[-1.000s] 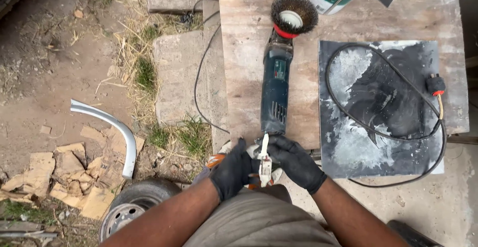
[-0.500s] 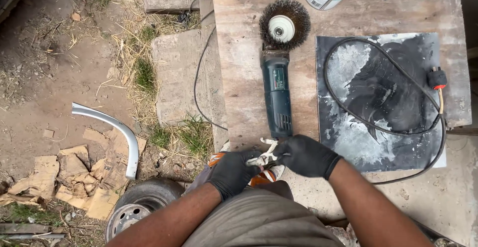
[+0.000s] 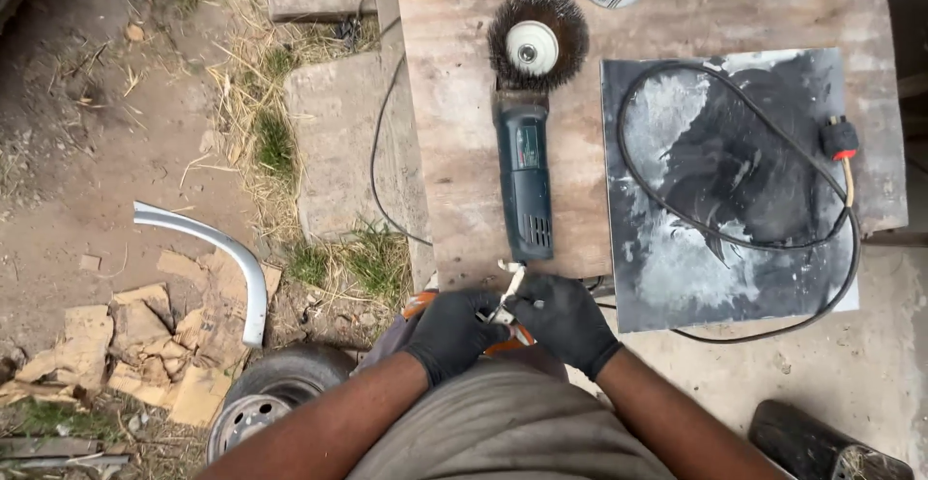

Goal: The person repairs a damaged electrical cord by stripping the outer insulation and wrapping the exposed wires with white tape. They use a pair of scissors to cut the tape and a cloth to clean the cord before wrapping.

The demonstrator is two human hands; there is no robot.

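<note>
Both hands wear black gloves and meet at the near edge of the worn wooden table [image 3: 454, 151]. The left hand [image 3: 452, 333] and the right hand [image 3: 561, 320] are both closed around a small pale metal piece with a thin white strip [image 3: 509, 296], which sticks up between the fingers; what exactly this piece is, I cannot tell. Something orange [image 3: 503, 345] shows just under the hands.

Just beyond the hands, the dark blue angle grinder [image 3: 524, 190] lies on the table, with its round wire brush wheel [image 3: 537, 43] pointing away from the person. To the right lies a dark grey metal sheet with pale stains [image 3: 677, 267], and a black cable [image 3: 735, 238] makes a loop on it. On the ground at the left there are a curved silver trim strip [image 3: 227, 248], pieces of cardboard [image 3: 126, 345] and a car wheel [image 3: 271, 398].
</note>
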